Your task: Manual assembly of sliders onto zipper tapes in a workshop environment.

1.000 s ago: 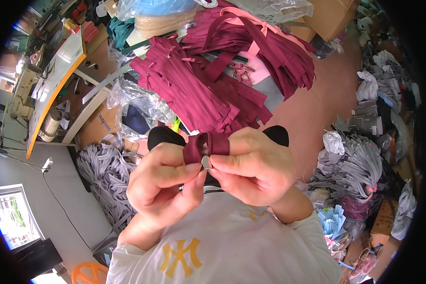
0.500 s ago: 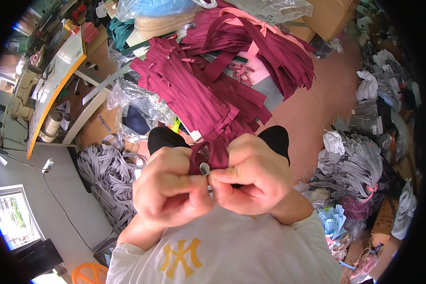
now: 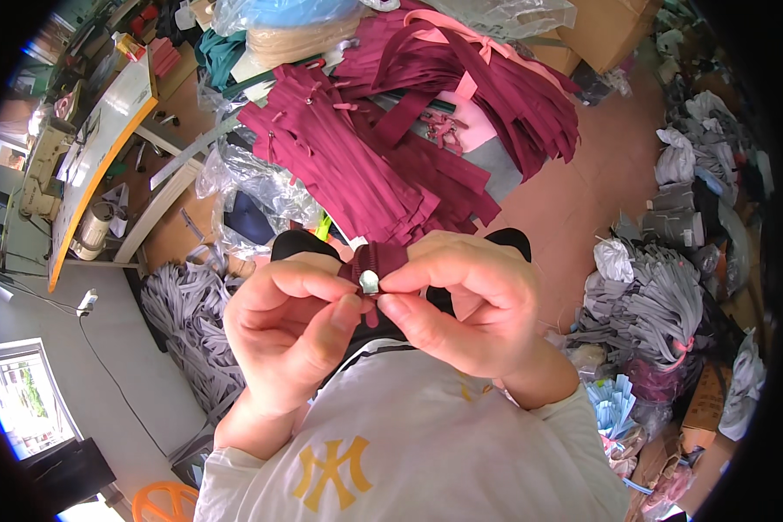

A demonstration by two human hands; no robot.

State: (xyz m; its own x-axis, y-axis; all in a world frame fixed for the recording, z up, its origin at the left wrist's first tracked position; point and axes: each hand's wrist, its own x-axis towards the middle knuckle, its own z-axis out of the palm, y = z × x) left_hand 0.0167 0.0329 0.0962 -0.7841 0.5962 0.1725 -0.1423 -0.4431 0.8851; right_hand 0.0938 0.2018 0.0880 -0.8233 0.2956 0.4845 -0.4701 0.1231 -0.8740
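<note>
Between my two hands is a maroon zipper (image 3: 390, 257), with its tape curled and teeth showing along the bend. A small shiny metal slider (image 3: 370, 282) sits at the middle of it. My left hand (image 3: 287, 326) pinches with thumb and forefinger just left of the slider. From the right, the thumb and forefinger of my right hand (image 3: 474, 300) close in at the slider's other side. My fingertips partly hide how the tape ends meet the slider. Just beyond lies a pile of maroon zippers (image 3: 339, 165), several with pink pulls.
A second maroon bundle (image 3: 522, 113) lies far right, tied with a pink strip. Small pink zipper pulls (image 3: 445, 132) rest between the piles. Grey strips (image 3: 187, 317) heap on the floor at left, and another grey bundle (image 3: 652, 304) at right. A table (image 3: 117, 139) stands far left.
Both hands have moved slightly away from my body, and their grip has loosened from tight fists to fingertip pinches. The slider has shifted a little farther off and shows more fully.
</note>
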